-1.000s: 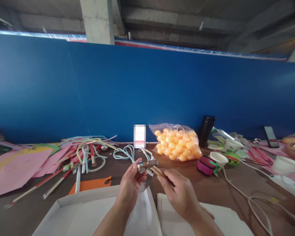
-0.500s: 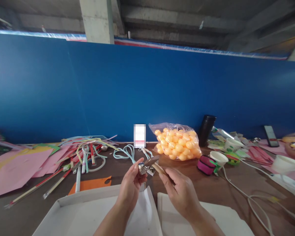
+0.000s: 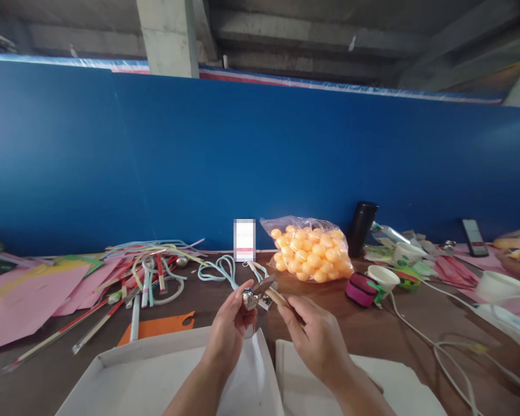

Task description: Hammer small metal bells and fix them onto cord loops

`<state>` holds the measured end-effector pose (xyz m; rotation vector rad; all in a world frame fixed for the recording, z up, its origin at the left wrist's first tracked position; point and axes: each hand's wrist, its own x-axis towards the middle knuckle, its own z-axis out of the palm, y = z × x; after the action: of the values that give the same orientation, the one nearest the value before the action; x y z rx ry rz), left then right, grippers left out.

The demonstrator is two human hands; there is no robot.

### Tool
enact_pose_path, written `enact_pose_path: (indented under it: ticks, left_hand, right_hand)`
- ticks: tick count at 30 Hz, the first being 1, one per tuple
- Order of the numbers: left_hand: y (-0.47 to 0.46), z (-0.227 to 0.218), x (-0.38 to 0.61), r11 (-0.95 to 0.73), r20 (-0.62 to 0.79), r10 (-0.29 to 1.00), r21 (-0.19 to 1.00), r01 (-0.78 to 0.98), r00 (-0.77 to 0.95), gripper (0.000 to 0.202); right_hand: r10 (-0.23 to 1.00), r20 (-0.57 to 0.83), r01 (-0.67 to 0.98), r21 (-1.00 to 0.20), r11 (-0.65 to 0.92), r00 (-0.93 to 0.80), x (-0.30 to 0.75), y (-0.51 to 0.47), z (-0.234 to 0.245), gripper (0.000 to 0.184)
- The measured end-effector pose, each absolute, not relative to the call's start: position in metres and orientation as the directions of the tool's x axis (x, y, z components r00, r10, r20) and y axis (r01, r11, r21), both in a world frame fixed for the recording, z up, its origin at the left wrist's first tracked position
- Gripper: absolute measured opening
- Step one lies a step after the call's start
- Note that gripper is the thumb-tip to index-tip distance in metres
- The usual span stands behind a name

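My left hand [image 3: 230, 329] is raised above the table with its fingers pinched round a small shiny silver ball [image 3: 250, 299]. My right hand [image 3: 316, 341] is closed on thin wooden sticks [image 3: 281, 299] whose tips meet the ball. A small flat grey piece [image 3: 264, 285] sits at the stick tips against the ball. Both hands hover over two white shallow boxes, a left white box [image 3: 125, 370] and a right white box [image 3: 299, 384].
A bag of orange balls [image 3: 309, 252] lies behind the hands. To the left lie coloured straws [image 3: 156, 268], pink paper sheets [image 3: 21, 300] and an orange cut-out [image 3: 158, 326]. To the right stand a black tumbler [image 3: 361, 228], paper cups [image 3: 383, 278], a pink pouch [image 3: 360, 290], white cables [image 3: 437, 346] and a phone [image 3: 474, 237].
The hands have stayed almost in place; the stick tips and grey piece have tilted slightly against the silver ball. The view has shifted a little.
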<state>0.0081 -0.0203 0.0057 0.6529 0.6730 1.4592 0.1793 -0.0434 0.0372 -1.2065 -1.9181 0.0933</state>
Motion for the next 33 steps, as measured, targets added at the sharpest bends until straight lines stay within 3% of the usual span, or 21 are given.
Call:
enact_pose_path:
  ticks: [15, 33]
  left_hand:
    - [-0.0183, 0.0091, 0.0084, 0.079, -0.111, 0.994, 0.653, -0.754, 0.008, 0.037]
    - [-0.0159, 0.0104, 0.0069, 0.093, -0.157, 0.988, 0.574, -0.813, 0.002, 0.026]
  right_hand:
    - [0.742, 0.658, 0.637, -0.518, 0.57, -0.129, 0.1762, -0.0462, 0.0415, 0.023]
    - [0.771, 0.611, 0.641, -0.522, 0.563, -0.179, 0.174, -0.0469, 0.0372, 0.023]
